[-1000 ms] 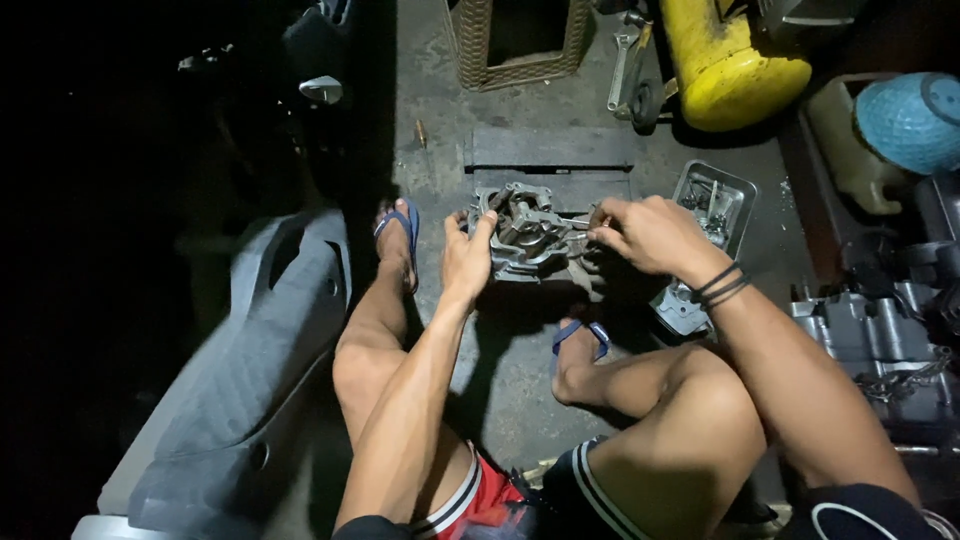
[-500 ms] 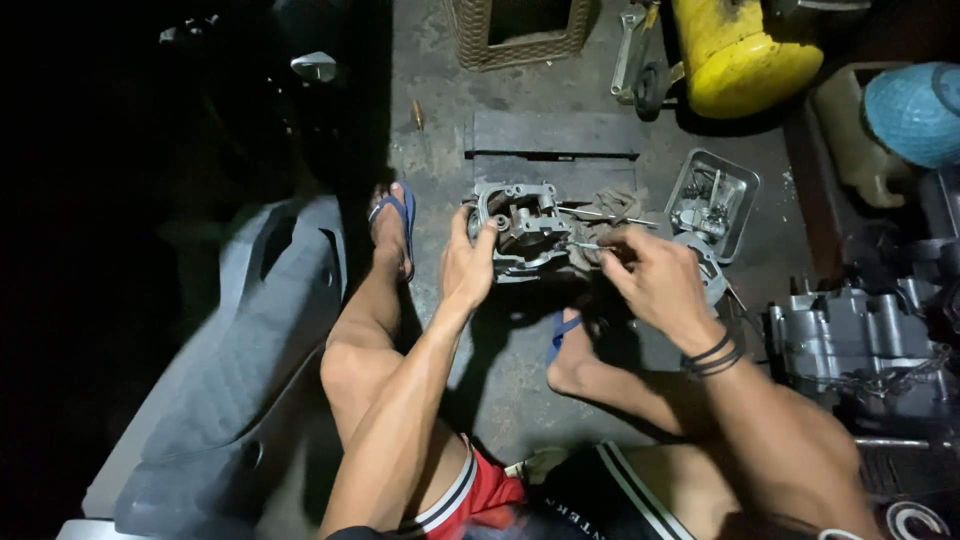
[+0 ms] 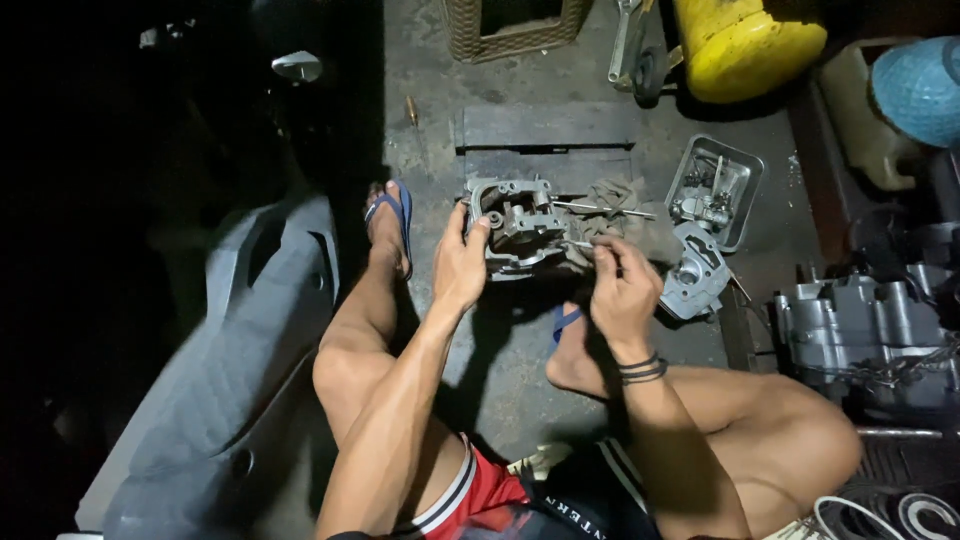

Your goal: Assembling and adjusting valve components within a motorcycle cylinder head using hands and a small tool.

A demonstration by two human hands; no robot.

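The person sits on the concrete floor and works on a grey metal engine cylinder head, which lies on the ground between the two feet, in front of the knees. The left hand holds the near left side of this casting; the thumb and fingers are closed around its edge and keep it steady. The right hand is just to the right of the casting. Its fingertips are pinched together on something thin, perhaps a small tool or a pin, but the piece is too small to name for sure.

Behind the right hand lies a dirty rag, and a thin metal rod lies across it, touching the far right side of the cylinder head. Further right of the grip there is a loose engine cover, and beyond it a metal tray with small parts inside. A flat dark wooden board is behind the casting. Far to the right stands an engine block.

What could go wrong: the casting rests on the floor with only one hand on it, so I think a strong push from the right side can make it turn or slip. The pinched piece is very small; if the fingers loosen, it may fall on the dark, dirty floor and be hard to find. The light is also weak here.
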